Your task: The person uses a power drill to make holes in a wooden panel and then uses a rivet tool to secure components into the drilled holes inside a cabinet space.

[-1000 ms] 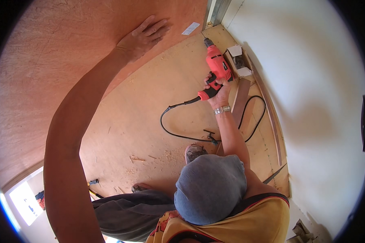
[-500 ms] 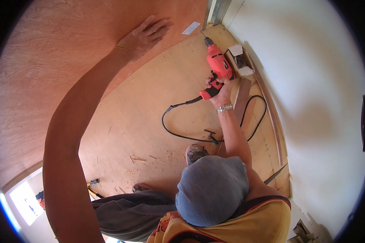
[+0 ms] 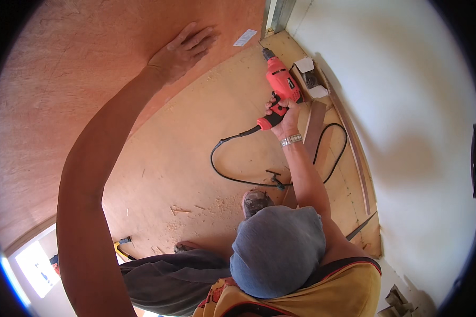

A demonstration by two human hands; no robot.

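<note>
Box [image 3: 318,92] contents [image 3: 310,79] unclear, drill bit [image 3: 262,45] tip indistinct

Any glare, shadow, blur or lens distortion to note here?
Head view: the bright opening at lower left is blown out white; soft shadows fall on the white wall at right; the fisheye bends straight edges and leaves the corners black; the red drill and the person's left hand show no obvious motion blur.
</note>
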